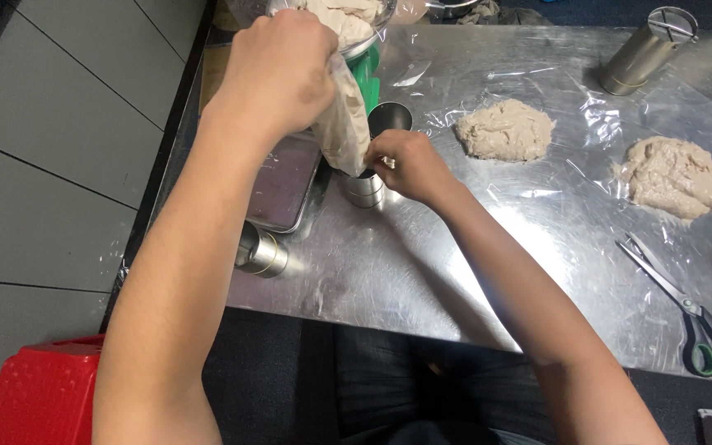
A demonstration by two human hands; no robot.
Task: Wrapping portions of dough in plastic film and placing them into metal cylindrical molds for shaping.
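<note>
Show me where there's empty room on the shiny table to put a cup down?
Bare table lies at the near edge, between the small tin and the scissors. It is crowded around the piping bag, both hands and the tray; dough lumps fill the far right.

The table (422,264) is silvery steel under clear film. Two dough mounds (506,129) (674,175) are pale grey-beige, like the paste in the piping bag (344,124). The scissors (690,313) have green-and-black handles; the stool (43,391) is red.

Single head-worn view, looking steeply down. Close range: forearms fill the foreground, metal surface (422,272) beyond. No second view.
</note>
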